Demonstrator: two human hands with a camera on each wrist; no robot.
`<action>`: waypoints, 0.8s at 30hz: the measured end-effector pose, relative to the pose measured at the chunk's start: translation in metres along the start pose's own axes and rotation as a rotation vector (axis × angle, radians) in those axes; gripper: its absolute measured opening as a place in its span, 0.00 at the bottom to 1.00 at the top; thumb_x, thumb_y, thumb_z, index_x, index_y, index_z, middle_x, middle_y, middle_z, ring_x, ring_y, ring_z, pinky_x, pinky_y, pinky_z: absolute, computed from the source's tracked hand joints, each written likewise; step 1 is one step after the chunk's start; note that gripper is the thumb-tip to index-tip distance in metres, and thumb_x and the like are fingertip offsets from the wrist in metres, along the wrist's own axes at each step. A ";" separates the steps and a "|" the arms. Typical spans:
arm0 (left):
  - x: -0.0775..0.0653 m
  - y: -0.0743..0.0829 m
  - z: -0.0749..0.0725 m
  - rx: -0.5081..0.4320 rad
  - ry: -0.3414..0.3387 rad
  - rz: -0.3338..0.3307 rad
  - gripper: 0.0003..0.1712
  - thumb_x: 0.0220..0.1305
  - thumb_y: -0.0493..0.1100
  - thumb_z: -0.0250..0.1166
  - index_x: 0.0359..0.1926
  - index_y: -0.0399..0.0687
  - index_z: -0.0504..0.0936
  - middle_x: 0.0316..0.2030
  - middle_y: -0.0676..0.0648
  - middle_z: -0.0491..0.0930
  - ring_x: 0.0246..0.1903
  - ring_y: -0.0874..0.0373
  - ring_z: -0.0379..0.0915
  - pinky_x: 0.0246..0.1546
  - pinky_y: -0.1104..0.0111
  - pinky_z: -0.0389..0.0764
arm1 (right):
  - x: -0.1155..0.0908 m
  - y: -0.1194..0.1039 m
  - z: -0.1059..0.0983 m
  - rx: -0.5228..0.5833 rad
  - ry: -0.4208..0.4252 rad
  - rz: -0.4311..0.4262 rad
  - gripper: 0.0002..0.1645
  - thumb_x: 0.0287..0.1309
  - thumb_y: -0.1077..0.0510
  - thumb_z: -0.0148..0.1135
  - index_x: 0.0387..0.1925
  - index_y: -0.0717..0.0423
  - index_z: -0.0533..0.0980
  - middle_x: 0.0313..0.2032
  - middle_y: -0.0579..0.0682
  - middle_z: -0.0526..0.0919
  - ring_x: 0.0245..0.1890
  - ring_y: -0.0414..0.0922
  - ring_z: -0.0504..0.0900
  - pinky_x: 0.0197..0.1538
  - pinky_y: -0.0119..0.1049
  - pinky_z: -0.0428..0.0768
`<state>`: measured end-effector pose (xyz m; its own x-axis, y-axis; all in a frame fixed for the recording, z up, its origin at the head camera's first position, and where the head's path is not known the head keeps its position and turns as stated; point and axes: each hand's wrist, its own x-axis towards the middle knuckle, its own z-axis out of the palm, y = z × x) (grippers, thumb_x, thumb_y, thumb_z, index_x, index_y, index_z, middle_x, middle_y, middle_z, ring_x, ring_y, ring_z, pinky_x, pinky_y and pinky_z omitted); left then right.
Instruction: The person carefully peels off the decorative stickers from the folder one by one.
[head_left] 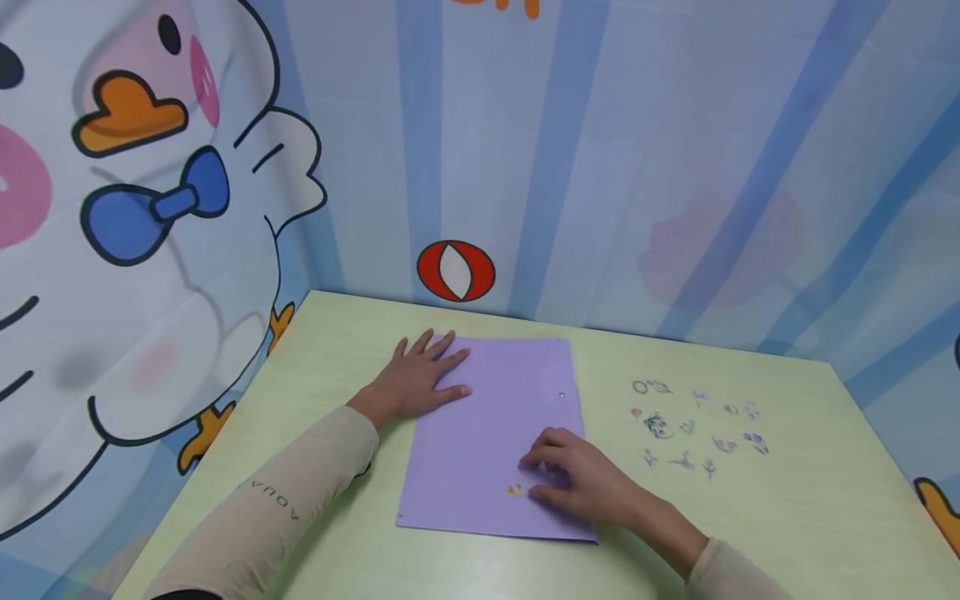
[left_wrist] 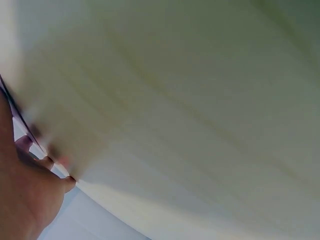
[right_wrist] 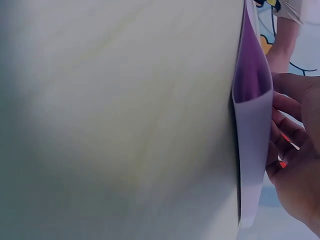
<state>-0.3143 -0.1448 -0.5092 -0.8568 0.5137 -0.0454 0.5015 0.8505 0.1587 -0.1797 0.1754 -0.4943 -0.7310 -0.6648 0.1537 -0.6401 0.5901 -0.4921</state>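
Observation:
A purple folder [head_left: 495,425] lies on the table, its layers bowed apart along one edge in the right wrist view. My left hand [head_left: 416,375] rests with spread fingers on the folder's upper left edge. Over the lower right part is my right hand [head_left: 573,475], its fingers loosely bent and the fingertips at the purple surface. Beside the right thumb sit small yellow-orange stickers [head_left: 513,490]. In the right wrist view, the right hand's fingers [right_wrist: 287,105] lie against the folder's upper face [right_wrist: 252,145].
Several small flower-patterned stickers [head_left: 657,425] are scattered over the pale yellow-green table [head_left: 810,517] right of the folder. A tiny whitish dot [head_left: 562,395] shows on the folder's right side. Behind the table hangs a blue striped cloth [head_left: 480,167] with a cartoon bird [head_left: 172,317] at the left.

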 end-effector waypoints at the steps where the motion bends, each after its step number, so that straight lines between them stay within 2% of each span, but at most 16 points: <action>1: 0.001 0.000 0.000 0.002 -0.002 -0.002 0.47 0.75 0.76 0.48 0.85 0.64 0.55 0.85 0.45 0.45 0.83 0.36 0.34 0.76 0.31 0.43 | 0.001 0.000 0.002 -0.008 -0.008 0.000 0.15 0.63 0.54 0.76 0.51 0.48 0.87 0.50 0.40 0.80 0.54 0.40 0.79 0.61 0.43 0.80; 10: 0.003 -0.002 0.003 0.004 0.007 -0.004 0.47 0.74 0.78 0.47 0.85 0.65 0.55 0.85 0.46 0.45 0.83 0.37 0.34 0.76 0.32 0.43 | 0.003 -0.001 0.009 -0.110 -0.027 -0.039 0.15 0.63 0.52 0.76 0.51 0.44 0.89 0.51 0.40 0.79 0.53 0.41 0.77 0.58 0.44 0.79; 24: -0.001 0.002 -0.001 -0.012 0.013 -0.004 0.47 0.75 0.76 0.50 0.85 0.62 0.57 0.85 0.45 0.46 0.83 0.36 0.35 0.76 0.31 0.43 | 0.003 -0.008 0.010 -0.079 -0.050 0.023 0.13 0.64 0.54 0.75 0.50 0.43 0.89 0.48 0.35 0.80 0.51 0.38 0.76 0.55 0.43 0.78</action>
<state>-0.3132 -0.1440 -0.5078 -0.8604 0.5086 -0.0331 0.4965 0.8511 0.1707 -0.1745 0.1638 -0.4982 -0.7341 -0.6717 0.0995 -0.6415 0.6380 -0.4259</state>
